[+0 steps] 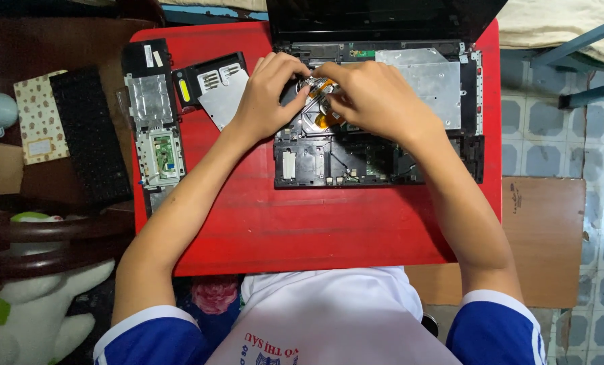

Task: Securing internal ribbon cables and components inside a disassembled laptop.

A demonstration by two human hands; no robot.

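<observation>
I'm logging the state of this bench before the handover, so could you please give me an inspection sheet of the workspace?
Surface: red table, bare along its near edge.
Job's things: opened laptop, keyboard deck off, internals exposed, silver shield on the right; screen tilted back.
Clutter: removed palmrest panel and small cover on the table's left; loose black keyboard on a dark surface beside it.
Grippers: left hand and right hand both pinch at a small part with an orange flex strip; the grip is partly hidden.
Cables: only that flex strip seen.
Surroundings: tiled floor, cardboard sheet, plush toy, dark wooden chair.
</observation>
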